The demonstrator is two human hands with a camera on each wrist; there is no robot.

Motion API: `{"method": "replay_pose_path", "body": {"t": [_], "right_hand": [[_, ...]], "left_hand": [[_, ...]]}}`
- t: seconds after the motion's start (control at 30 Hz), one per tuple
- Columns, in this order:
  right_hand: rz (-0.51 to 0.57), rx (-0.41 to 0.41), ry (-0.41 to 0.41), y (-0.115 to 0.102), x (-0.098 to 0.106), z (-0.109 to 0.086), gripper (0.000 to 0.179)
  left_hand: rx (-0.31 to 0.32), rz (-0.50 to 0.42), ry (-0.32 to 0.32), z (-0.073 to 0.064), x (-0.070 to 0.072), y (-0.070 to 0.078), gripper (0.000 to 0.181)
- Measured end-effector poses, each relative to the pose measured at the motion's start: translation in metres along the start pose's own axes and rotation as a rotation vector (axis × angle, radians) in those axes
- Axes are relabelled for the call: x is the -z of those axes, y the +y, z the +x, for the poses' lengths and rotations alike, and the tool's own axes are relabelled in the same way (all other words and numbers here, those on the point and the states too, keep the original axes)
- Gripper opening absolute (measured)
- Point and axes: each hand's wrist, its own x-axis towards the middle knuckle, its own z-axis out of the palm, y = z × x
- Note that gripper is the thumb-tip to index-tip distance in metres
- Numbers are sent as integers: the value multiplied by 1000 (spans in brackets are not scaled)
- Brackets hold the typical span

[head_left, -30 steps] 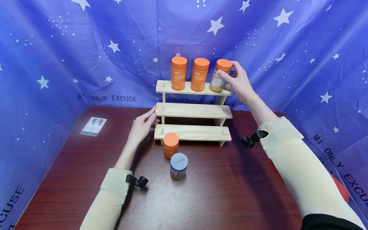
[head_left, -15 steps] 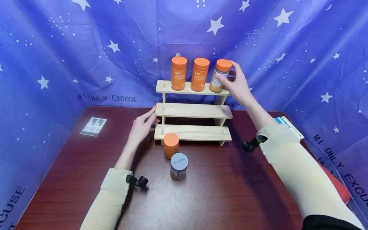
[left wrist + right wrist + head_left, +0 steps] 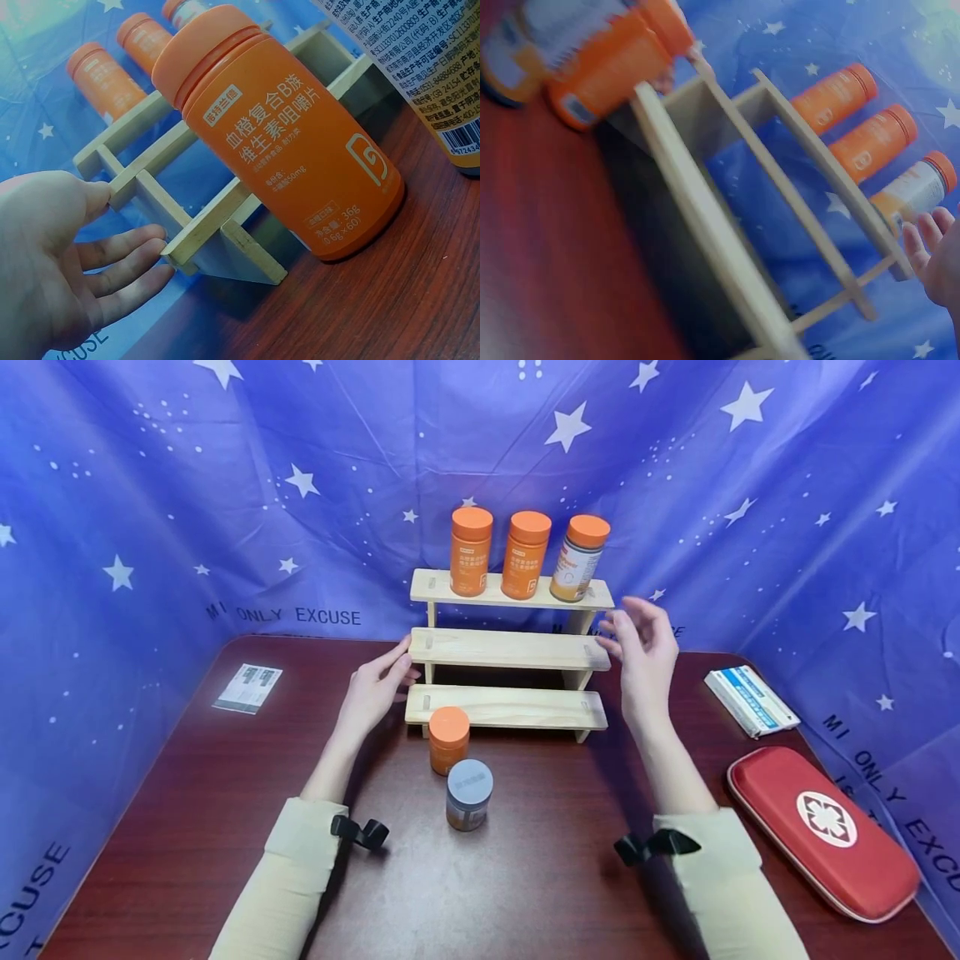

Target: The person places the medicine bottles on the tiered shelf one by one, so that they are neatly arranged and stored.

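Observation:
A three-tier wooden display shelf (image 3: 510,647) stands at the back of the table. Two orange bottles (image 3: 471,552) and a white-labelled bottle with an orange cap (image 3: 577,558) stand upright in a row on its top tier. My left hand (image 3: 372,689) touches the left end of the middle tier, its fingers fairly straight in the left wrist view. Just right of the shelf my right hand (image 3: 647,664) is raised with loosely bent fingers, holding nothing. In front of the shelf stand another orange bottle (image 3: 448,742) and a grey-capped bottle (image 3: 469,795).
A red zip case (image 3: 825,835) with a white emblem lies on the right of the table (image 3: 555,877), below a blue-and-white box (image 3: 752,700). A printed packet (image 3: 249,688) lies at the left. Blue star-patterned cloth (image 3: 337,485) hangs behind and at both sides.
My right hand has let go of the white-labelled bottle on the top tier and moved down beside the shelf, uncovering the red case and box. The left hand has stayed put.

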Motion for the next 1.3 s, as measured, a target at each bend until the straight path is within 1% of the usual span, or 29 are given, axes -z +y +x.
{"method": "replay_pose_path", "body": {"t": [0.07, 0.23, 0.37, 0.5, 0.53, 0.6, 0.67, 0.77, 0.87, 0.97, 1.17, 1.3], "right_hand": [[26, -16, -17, 3, 2, -16, 24], [18, -40, -74, 11, 2, -49, 27], [-3, -71, -151, 18, -2, -66, 31], [-34, -124, -251, 25, -4, -77, 33], [-48, -137, -281, 26, -5, -79, 33], [-83, -160, -370, 29, -5, -83, 32], [-103, -183, -493, 32, -5, -86, 32], [-106, -220, -694, 33, -7, -89, 34], [-80, -268, -850, 33, -8, -93, 38], [-71, -298, -943, 32, -10, -96, 42], [-93, -313, -1077, 30, -10, -100, 53], [-71, -326, -1164, 31, -10, -102, 61]], "left_hand": [[1, 1, 4, 0, 1, 0, 47], [2, 11, 2, 0, 2, -1, 47], [9, 7, 9, 1, 3, -1, 46], [20, 6, 5, 1, 2, -1, 45], [21, 7, 0, 1, 2, -1, 45], [21, 9, -8, 1, 1, 0, 46], [19, 8, -6, 1, 1, 0, 46], [17, 11, -2, 1, 1, 0, 46], [21, 18, 0, 1, 2, -1, 46], [19, 23, -1, 1, 2, -1, 46], [11, 14, -1, 2, 2, 0, 46], [11, 17, -1, 2, 1, -1, 48]]}}
